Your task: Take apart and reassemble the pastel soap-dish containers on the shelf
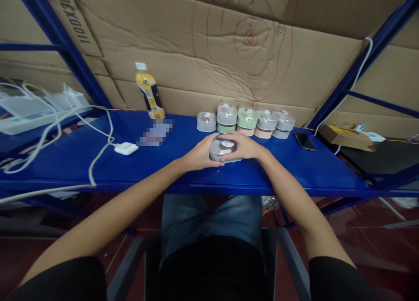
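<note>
Between my two hands is a small grey box with a clear lid (223, 149), a round white sticker and a pale latch on its top. My left hand (200, 156) wraps around its left side, thumb along the near edge. From the right, my right hand (244, 146) grips the same box, fingers over the far side and thumb at the near corner. A bit of white edge shows beneath it, just above the blue tabletop (176, 174). Behind my hands stand similar lidded boxes in grey, green (247, 117) and peach, most of them stacked in twos.
A yellow drink bottle (150, 93) stands at the back left. Nearer are a white earbud case (126, 148) and loose white cables (93, 161). A phone (304, 141) lies at the right, by an open cardboard box (347, 137). Cardboard (163, 34) and blue posts enclose the back.
</note>
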`<state>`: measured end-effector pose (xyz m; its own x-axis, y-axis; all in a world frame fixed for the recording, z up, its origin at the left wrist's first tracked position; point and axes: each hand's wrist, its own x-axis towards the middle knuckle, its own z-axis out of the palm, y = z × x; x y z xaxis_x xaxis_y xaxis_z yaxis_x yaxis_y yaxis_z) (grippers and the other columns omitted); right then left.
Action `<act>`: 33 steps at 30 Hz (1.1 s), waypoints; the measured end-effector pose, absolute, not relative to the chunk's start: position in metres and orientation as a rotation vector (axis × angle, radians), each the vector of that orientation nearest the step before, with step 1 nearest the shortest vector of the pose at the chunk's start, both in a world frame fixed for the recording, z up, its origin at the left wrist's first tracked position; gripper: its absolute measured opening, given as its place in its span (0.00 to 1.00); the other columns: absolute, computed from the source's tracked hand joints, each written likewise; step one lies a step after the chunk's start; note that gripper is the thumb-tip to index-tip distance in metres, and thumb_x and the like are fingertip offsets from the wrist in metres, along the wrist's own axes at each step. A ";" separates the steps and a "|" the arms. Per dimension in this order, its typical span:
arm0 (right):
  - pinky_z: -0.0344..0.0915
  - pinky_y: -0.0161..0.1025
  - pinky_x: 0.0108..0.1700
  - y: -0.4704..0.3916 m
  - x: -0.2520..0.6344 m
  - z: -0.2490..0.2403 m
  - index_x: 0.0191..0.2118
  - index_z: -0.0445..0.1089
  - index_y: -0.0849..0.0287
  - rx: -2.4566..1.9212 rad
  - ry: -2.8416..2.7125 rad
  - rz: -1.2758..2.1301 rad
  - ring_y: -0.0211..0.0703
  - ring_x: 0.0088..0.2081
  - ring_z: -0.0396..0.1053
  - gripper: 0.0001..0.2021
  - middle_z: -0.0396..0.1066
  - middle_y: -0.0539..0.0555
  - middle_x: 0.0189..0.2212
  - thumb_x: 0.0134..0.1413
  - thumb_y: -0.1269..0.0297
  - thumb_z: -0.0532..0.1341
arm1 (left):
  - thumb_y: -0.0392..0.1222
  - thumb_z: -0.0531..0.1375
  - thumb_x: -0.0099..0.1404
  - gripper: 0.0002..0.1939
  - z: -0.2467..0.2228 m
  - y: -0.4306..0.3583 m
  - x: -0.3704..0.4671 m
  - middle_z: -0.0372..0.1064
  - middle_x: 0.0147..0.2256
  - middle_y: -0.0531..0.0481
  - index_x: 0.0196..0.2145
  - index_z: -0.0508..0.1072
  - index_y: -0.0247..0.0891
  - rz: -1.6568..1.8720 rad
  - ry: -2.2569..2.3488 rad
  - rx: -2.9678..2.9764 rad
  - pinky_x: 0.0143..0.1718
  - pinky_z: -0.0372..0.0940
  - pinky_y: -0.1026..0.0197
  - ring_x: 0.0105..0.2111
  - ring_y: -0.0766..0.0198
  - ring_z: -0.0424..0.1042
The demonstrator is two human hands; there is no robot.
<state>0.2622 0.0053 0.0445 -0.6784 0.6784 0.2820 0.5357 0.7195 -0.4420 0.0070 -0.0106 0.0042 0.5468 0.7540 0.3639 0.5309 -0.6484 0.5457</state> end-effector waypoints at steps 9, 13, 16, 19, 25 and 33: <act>0.67 0.66 0.71 0.010 0.261 0.027 0.72 0.71 0.53 -1.015 -2.315 0.354 0.67 0.66 0.72 0.50 0.71 0.66 0.65 0.48 0.34 0.79 | 0.66 0.70 0.67 0.48 0.012 -0.070 -0.007 0.70 0.60 0.28 0.75 0.63 0.40 0.756 1.702 2.479 0.59 0.73 0.36 0.58 0.28 0.78; 0.77 0.61 0.59 0.012 0.263 0.025 0.66 0.75 0.54 -1.061 -2.269 0.353 0.59 0.53 0.78 0.35 0.75 0.64 0.58 0.60 0.40 0.74 | 0.71 0.65 0.69 0.45 0.022 -0.094 -0.023 0.73 0.53 0.25 0.70 0.67 0.37 0.592 2.174 2.369 0.47 0.75 0.38 0.50 0.24 0.80; 0.78 0.58 0.56 0.014 0.269 0.028 0.61 0.78 0.56 -1.077 -2.223 0.348 0.56 0.49 0.78 0.28 0.77 0.62 0.53 0.63 0.44 0.71 | 0.70 0.65 0.68 0.44 0.028 -0.080 -0.031 0.73 0.54 0.22 0.68 0.66 0.35 0.564 2.341 2.274 0.47 0.75 0.36 0.50 0.22 0.80; 0.78 0.56 0.54 0.015 0.276 0.031 0.59 0.79 0.58 -1.110 -2.180 0.355 0.54 0.46 0.78 0.26 0.78 0.63 0.53 0.63 0.45 0.70 | 0.67 0.69 0.64 0.46 0.034 -0.052 -0.030 0.70 0.58 0.17 0.67 0.65 0.32 0.603 2.343 2.206 0.51 0.73 0.31 0.54 0.17 0.77; 0.77 0.55 0.54 0.013 0.278 0.036 0.57 0.80 0.57 -1.156 -2.148 0.338 0.52 0.44 0.78 0.24 0.78 0.62 0.54 0.63 0.46 0.69 | 0.58 0.74 0.57 0.51 0.043 -0.015 -0.027 0.68 0.60 0.12 0.68 0.62 0.29 0.646 2.207 2.118 0.54 0.72 0.26 0.57 0.12 0.75; 0.62 0.66 0.71 0.052 0.358 0.066 0.59 0.76 0.58 -1.477 -1.270 -0.267 0.65 0.67 0.68 0.23 0.72 0.68 0.59 0.72 0.49 0.56 | 0.69 0.71 0.58 0.55 0.083 0.049 -0.014 0.66 0.64 0.17 0.70 0.61 0.32 1.039 2.167 1.923 0.61 0.67 0.22 0.66 0.13 0.67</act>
